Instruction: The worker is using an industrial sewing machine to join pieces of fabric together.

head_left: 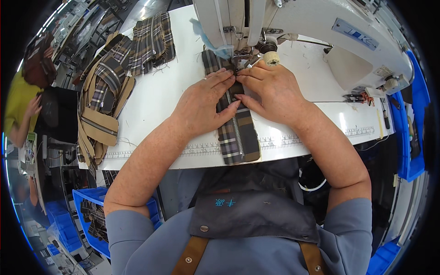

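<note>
A plaid fabric strip with a metal zipper point(250, 135) lies lengthwise under the presser foot point(241, 60) of a white sewing machine point(300, 18). Its near end reaches the table's front edge. My left hand point(201, 103) rests on the strip's left side, fingers stretched flat close to the needle area and thumb apart over the zipper. From the other side, my right hand point(272, 91) presses on the strip, its fingertips beside the foot and its thumb spread away from them. The fingers partly cover the strip, and the needle tip is hard to make out.
Plaid zippered pieces point(153, 43) and a pile of tan-edged ones point(107, 87) lie at the left. A printed ruler point(282, 140) runs along the front edge. Small snips point(357, 98) lie at the right. Blue bins point(91, 195) stand below. Another person point(20, 103) is at far left.
</note>
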The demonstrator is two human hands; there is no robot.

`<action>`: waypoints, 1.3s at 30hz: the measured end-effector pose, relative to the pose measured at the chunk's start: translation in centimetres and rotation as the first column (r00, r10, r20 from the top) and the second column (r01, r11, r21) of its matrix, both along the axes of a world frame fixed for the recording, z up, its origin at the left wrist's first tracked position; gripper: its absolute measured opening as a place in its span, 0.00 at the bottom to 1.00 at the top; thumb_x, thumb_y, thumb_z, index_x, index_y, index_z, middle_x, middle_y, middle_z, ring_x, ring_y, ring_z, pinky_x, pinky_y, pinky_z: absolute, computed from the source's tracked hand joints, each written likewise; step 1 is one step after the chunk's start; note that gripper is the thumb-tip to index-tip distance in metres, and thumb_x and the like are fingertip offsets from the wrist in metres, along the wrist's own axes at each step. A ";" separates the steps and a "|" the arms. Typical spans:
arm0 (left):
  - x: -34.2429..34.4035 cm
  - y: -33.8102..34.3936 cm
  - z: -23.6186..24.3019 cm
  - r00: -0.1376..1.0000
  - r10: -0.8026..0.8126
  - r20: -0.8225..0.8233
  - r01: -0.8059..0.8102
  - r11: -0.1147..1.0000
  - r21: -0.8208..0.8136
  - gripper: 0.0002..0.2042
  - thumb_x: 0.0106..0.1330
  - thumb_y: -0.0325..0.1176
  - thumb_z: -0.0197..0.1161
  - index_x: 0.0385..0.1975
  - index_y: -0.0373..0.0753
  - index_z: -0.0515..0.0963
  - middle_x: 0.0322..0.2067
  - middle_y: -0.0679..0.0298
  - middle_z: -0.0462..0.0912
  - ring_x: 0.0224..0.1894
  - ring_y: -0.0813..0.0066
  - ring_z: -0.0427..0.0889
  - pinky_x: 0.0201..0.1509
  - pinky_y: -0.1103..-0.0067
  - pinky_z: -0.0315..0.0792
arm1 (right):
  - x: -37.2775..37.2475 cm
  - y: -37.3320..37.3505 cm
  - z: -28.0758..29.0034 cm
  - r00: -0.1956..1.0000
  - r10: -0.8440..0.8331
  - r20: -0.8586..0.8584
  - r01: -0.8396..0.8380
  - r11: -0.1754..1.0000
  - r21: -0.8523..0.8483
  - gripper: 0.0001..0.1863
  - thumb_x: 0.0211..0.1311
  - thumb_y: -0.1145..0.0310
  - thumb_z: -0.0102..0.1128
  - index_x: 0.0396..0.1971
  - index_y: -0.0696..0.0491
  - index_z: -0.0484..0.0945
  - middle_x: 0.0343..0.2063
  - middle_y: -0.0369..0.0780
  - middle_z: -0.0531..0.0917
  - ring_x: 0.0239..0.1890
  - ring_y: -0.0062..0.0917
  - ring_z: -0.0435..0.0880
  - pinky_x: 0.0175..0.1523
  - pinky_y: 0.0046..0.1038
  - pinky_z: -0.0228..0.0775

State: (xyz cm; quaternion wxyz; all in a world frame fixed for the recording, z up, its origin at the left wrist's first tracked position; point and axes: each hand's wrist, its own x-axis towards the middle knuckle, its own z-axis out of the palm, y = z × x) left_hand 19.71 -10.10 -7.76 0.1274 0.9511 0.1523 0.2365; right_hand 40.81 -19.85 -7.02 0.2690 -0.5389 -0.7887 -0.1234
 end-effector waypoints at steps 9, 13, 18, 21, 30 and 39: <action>0.1 0.3 0.0 0.998 0.023 -0.050 -0.024 1.000 -0.017 0.28 0.66 0.44 0.68 0.59 0.29 0.79 0.63 0.48 0.79 0.66 0.55 0.78 0.70 0.68 0.74 | -0.1 0.0 0.1 1.000 0.005 0.009 -0.005 1.000 0.015 0.18 0.53 0.59 0.73 0.39 0.56 0.87 0.38 0.37 0.88 0.44 0.32 0.84 0.45 0.35 0.78; 0.1 0.4 0.0 0.999 0.013 -0.030 -0.013 1.000 -0.003 0.27 0.66 0.44 0.68 0.58 0.29 0.80 0.62 0.49 0.80 0.66 0.56 0.78 0.69 0.69 0.74 | -0.2 0.0 0.1 1.000 0.006 0.000 -0.006 1.000 0.012 0.17 0.54 0.60 0.73 0.39 0.56 0.87 0.37 0.37 0.87 0.44 0.32 0.84 0.45 0.35 0.78; 0.2 0.4 -0.1 1.000 0.018 0.001 -0.018 1.000 -0.005 0.27 0.65 0.43 0.68 0.58 0.29 0.80 0.61 0.49 0.81 0.65 0.57 0.80 0.68 0.69 0.75 | -0.2 0.1 0.1 1.000 0.003 0.007 -0.003 1.000 0.012 0.16 0.54 0.61 0.72 0.38 0.56 0.87 0.37 0.38 0.87 0.44 0.32 0.84 0.45 0.35 0.77; 0.3 0.4 0.0 1.000 0.025 0.001 -0.025 1.000 -0.002 0.25 0.65 0.42 0.68 0.57 0.30 0.81 0.60 0.50 0.81 0.64 0.56 0.80 0.67 0.69 0.76 | -0.2 0.1 -0.1 1.000 0.000 0.006 0.000 1.000 0.018 0.16 0.55 0.61 0.71 0.38 0.56 0.87 0.37 0.38 0.87 0.44 0.32 0.84 0.45 0.35 0.77; 0.8 1.5 0.4 0.997 0.066 -0.030 -0.066 0.998 0.008 0.20 0.67 0.34 0.67 0.57 0.32 0.82 0.61 0.51 0.82 0.62 0.56 0.82 0.67 0.69 0.76 | -0.3 0.2 -0.1 1.000 -0.004 0.004 0.004 1.000 0.015 0.15 0.57 0.61 0.70 0.38 0.56 0.88 0.39 0.38 0.88 0.43 0.33 0.85 0.46 0.35 0.77; 1.8 5.7 2.1 0.980 0.003 -0.197 0.013 0.997 0.082 0.13 0.73 0.34 0.59 0.50 0.36 0.83 0.50 0.57 0.86 0.52 0.56 0.85 0.54 0.65 0.81 | -0.4 0.1 0.3 1.000 0.012 -0.023 -0.012 1.000 0.000 0.13 0.57 0.64 0.71 0.39 0.55 0.87 0.42 0.39 0.87 0.41 0.35 0.86 0.46 0.37 0.78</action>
